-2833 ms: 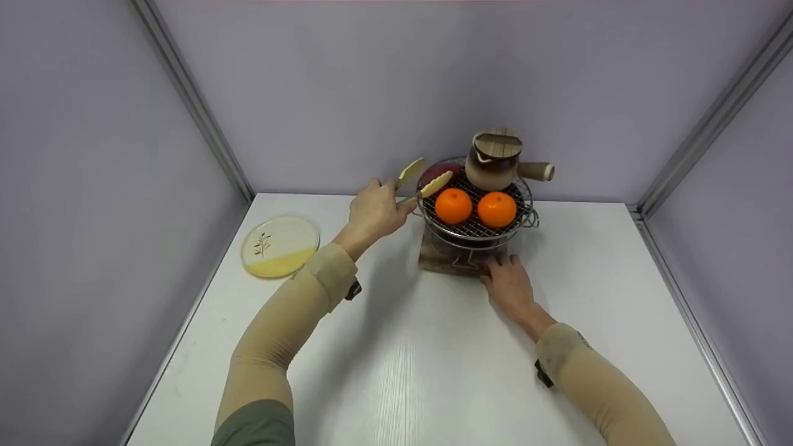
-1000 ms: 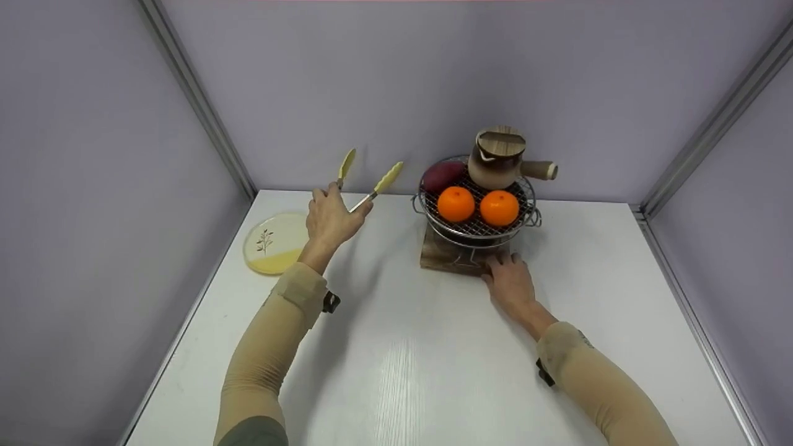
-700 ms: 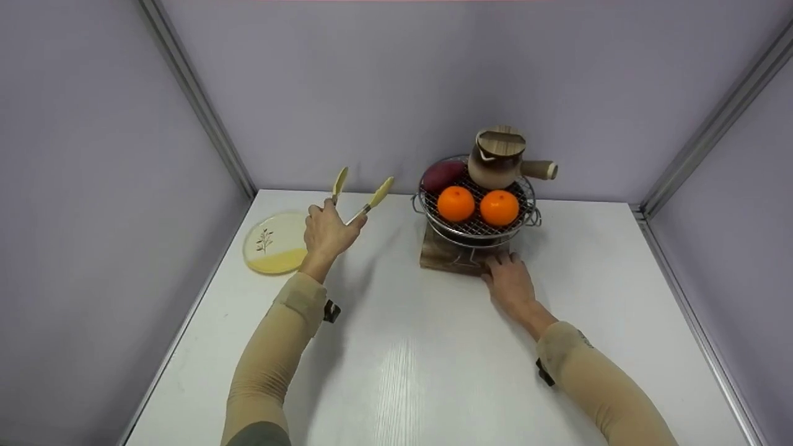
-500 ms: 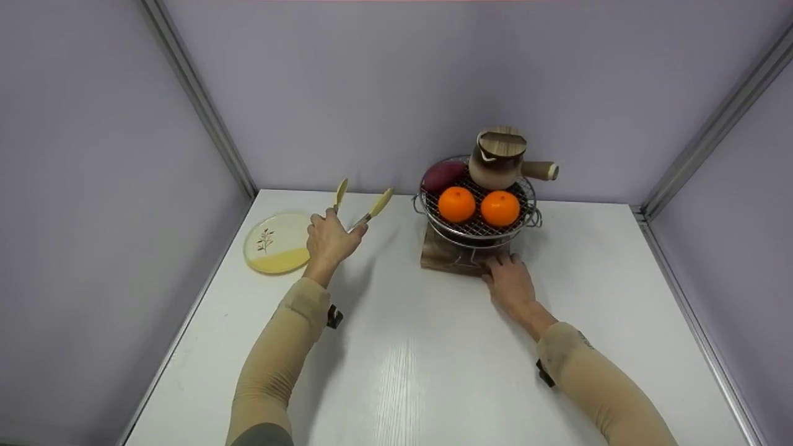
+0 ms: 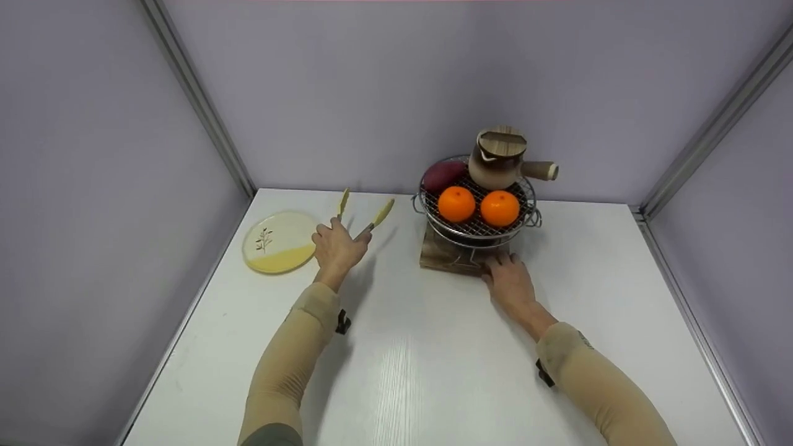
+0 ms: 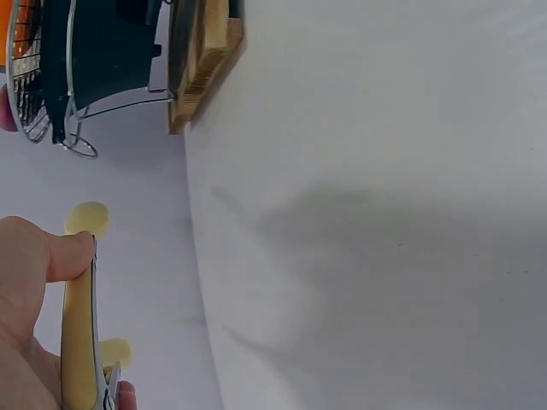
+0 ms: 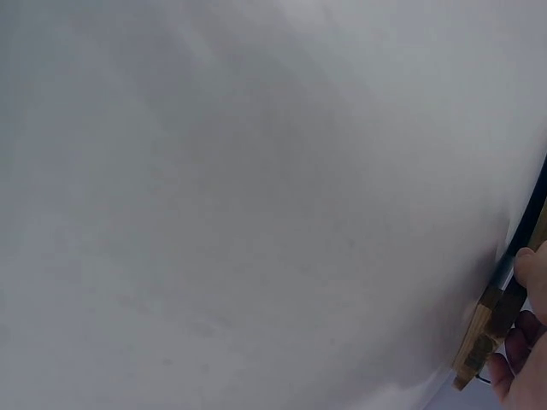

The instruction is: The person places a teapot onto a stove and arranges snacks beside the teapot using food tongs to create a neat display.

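My left hand (image 5: 339, 251) holds tongs (image 5: 381, 214) with yellow tips, right of the plate. The tong arms stand apart with nothing between them; in the left wrist view my thumb presses along one yellow handle (image 6: 79, 342). My right hand (image 5: 512, 286) grips the front right corner of the wooden board (image 5: 443, 255) under the round grill. In the right wrist view the thumb (image 7: 525, 263) and curled fingers lie on the board's edge. On the mesh sit two oranges (image 5: 456, 204) (image 5: 500, 208), a purple sweet potato (image 5: 442, 176) and a lidded pot (image 5: 494, 168).
A round cream and yellow plate (image 5: 282, 248) with a twig pattern lies at the left of the white table (image 5: 403, 371). The pot's side handle (image 5: 539, 170) juts right past the grill. Grey-lilac panels (image 5: 372, 80) stand behind and at both sides.
My left hand has moved left from the grill with the tongs, leaving the sweet potato on the mesh, then down toward the table. My right hand has stayed at the board.
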A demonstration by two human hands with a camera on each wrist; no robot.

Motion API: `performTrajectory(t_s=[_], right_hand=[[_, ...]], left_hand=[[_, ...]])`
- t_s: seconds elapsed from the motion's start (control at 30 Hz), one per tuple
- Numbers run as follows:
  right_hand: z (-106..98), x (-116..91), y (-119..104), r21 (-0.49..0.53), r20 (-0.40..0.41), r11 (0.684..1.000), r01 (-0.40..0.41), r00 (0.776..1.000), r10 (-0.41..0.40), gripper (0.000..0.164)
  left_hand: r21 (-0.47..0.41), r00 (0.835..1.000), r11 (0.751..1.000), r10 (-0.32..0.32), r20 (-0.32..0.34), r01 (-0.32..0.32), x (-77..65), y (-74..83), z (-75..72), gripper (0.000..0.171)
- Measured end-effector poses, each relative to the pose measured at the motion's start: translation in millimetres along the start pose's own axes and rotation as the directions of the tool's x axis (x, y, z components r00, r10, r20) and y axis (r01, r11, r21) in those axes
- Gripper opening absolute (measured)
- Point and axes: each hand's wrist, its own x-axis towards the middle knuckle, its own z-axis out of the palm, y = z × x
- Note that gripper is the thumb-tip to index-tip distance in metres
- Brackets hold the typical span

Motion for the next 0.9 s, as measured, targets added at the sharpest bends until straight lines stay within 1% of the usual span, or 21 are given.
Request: performTrajectory(t_s=[0.2,0.63,0.9], right_hand=[[1,0,0,0.006,0.01,1.0,-0.006,1.0,0.006,0.037],[-2,0,-2,0.008,0.015,1.0,-0.021,1.0,0.021,0.038],[1,0,0,0.003,-0.002,1.0,-0.016,1.0,0.016,0.035]], left_hand=[[0.007,0.999,1.0,-0.03,0.012,0.03,1.6,-5.3,12.7,0.103],[0.026,0.996,0.995,-0.094,0.011,0.094,6.1,-11.8,33.9,0.1],[0.037,0.989,0.989,-0.146,-0.002,0.146,7.2,-8.2,47.2,0.099]])
